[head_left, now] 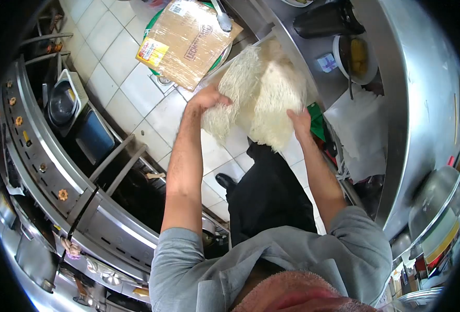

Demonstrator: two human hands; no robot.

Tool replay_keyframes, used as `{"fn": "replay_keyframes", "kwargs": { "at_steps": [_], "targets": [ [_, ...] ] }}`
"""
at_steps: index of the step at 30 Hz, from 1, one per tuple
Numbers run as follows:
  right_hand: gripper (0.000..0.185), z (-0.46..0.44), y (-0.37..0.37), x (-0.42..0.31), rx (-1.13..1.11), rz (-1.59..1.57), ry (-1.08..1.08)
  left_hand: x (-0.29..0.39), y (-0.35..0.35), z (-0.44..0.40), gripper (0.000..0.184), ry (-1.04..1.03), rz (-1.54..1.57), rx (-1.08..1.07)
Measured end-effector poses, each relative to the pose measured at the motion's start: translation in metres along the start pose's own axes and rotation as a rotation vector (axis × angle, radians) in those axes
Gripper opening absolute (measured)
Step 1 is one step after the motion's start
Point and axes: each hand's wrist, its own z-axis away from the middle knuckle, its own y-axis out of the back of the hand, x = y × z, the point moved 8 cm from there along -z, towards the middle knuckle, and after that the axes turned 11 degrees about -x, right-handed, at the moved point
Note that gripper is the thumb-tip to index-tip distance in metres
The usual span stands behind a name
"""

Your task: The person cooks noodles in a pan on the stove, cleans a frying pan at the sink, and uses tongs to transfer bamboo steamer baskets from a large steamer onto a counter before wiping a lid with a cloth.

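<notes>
My left hand (212,98) is closed on the outer edge of a slab of dried rice noodles (233,91), pale and thin-stranded. On the other side, my right hand (299,121) grips the edge of a second noodle slab (278,106). Both slabs are held apart at a slant, in front of my body above the floor. Their far ends are at a pale translucent container or bag (298,49), whose exact shape I cannot make out. Some fingers are hidden behind the noodles.
A wrapped cardboard box (188,44) sits on a round green-rimmed container ahead on the left, with tongs (223,21) on top. A steel counter (406,104) runs along the right, near a white bowl (362,62). The stove (58,161) lines the left.
</notes>
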Motion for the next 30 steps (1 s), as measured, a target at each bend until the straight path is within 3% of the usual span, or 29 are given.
{"fn": "replay_keyframes", "kwargs": {
  "at_steps": [2, 3, 4, 6, 7, 10, 11, 13, 14, 16, 17, 21, 23, 26, 28, 30],
  "targets": [
    [0.059, -0.006, 0.018, -0.003, 0.47, 0.867, 0.056, 0.001, -0.015, 0.025, 0.062, 0.057, 0.054, 0.009],
    [0.055, 0.008, 0.003, -0.035, 0.536, 1.031, 0.294, -0.002, -0.021, 0.033, 0.06, 0.009, 0.202, 0.022],
    [0.055, 0.012, -0.005, -0.032, 0.536, 1.023, 0.293, -0.006, -0.023, 0.038, 0.059, -0.041, 0.349, 0.038],
    [0.048, 0.017, -0.019, -0.023, 0.411, 0.71, 0.347, -0.016, -0.026, 0.048, 0.056, -0.04, 0.37, 0.082],
    [0.048, 0.019, -0.023, -0.023, 0.41, 0.707, 0.341, -0.016, -0.031, 0.054, 0.055, -0.067, 0.426, 0.107],
    [0.047, 0.01, -0.071, 0.04, -0.205, -0.17, -0.438, -0.01, -0.043, 0.071, 0.054, -0.082, 0.518, 0.132],
    [0.047, 0.013, -0.079, 0.034, -0.209, -0.177, -0.439, -0.007, -0.043, 0.075, 0.054, -0.109, 0.544, 0.158],
    [0.056, 0.021, -0.111, 0.012, -0.454, 0.188, -0.317, -0.001, -0.044, 0.081, 0.054, -0.13, 0.568, 0.188],
    [0.056, 0.021, -0.115, 0.022, -0.45, 0.182, -0.32, 0.003, -0.046, 0.083, 0.054, -0.141, 0.571, 0.198],
    [0.064, 0.027, -0.149, 0.019, -0.623, -0.302, -0.422, 0.017, -0.047, 0.081, 0.054, -0.164, 0.561, 0.205],
    [0.073, 0.032, -0.15, 0.018, -0.657, -0.456, -0.512, 0.021, -0.051, 0.08, 0.053, -0.187, 0.598, 0.2],
    [0.079, 0.013, -0.159, 0.039, -0.679, -0.437, -0.436, 0.042, -0.067, 0.077, 0.052, -0.232, 0.662, 0.186],
    [0.085, 0.021, -0.156, 0.011, -0.586, -0.747, -0.454, 0.041, -0.074, 0.071, 0.052, -0.218, 0.66, 0.148],
    [0.087, 0.018, -0.147, -0.011, -0.647, -0.916, -0.329, 0.035, -0.081, 0.054, 0.053, -0.209, 0.633, 0.097],
    [0.079, 0.015, -0.141, -0.022, -0.684, -0.978, -0.295, 0.024, -0.08, 0.045, 0.054, -0.183, 0.63, 0.098],
    [0.065, 0.007, -0.122, -0.02, -0.552, -0.789, -0.41, 0.011, -0.07, 0.034, 0.054, -0.15, 0.581, 0.068]
  ]
}}
